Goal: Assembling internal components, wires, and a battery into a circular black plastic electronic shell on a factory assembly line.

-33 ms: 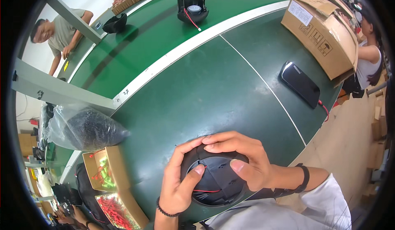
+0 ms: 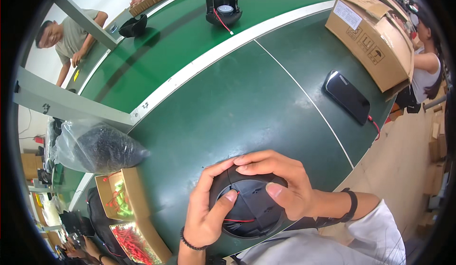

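Between my two hands is a round black plastic housing (image 2: 256, 198), held at the near edge of the green table. A thin red wire (image 2: 239, 221) runs across the recess in its face. My left hand (image 2: 209, 208) wraps round the left side, its thumb pressing near the centre of the face. On the right side, my right hand (image 2: 292, 189) curves over the top rim, with its thumb on the face. The fingertips of both hands meet at the far rim. The underside of the housing is hidden.
At left lie a clear plastic bag (image 2: 97, 146) of dark parts and cardboard trays (image 2: 151, 239) of red and green pieces. A phone (image 2: 346, 96) with a red cable and a carton (image 2: 368, 42) are at right. Another black housing (image 2: 223, 18) sits on the green conveyor. Co-workers are nearby.
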Available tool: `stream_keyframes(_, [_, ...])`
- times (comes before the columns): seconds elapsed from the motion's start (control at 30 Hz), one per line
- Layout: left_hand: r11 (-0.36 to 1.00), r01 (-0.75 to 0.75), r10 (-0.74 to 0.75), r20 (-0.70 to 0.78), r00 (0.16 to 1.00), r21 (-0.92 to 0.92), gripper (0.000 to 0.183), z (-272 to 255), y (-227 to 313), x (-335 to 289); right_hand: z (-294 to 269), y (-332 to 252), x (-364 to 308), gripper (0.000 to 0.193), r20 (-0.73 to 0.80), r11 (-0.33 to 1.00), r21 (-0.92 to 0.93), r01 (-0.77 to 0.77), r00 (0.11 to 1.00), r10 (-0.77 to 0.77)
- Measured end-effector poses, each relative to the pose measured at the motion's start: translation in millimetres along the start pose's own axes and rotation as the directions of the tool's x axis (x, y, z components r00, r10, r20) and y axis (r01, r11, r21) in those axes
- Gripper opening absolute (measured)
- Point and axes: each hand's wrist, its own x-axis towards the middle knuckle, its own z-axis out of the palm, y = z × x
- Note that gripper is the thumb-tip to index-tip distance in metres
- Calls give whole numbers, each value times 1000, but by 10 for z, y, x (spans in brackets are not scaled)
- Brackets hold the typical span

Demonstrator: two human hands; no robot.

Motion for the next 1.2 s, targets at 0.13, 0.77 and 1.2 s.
stream_keyframes(0.13, [1000,12,-12,-6,1000,19,50,22,-6,0,16,20,-24,45,-28,1000,20,1,1000,0])
stream_keyframes(0.77, [940,-332,302,-269,915,-76,70,104,-387,-83,57,-45,-49,52,-97,998,-38,-44,994,40])
stream_keyframes(1.2, [908,-325,415,-448,792,265,82,221,-508,-212,-14,-73,-95,58,5,994,-21,-111,994,111])
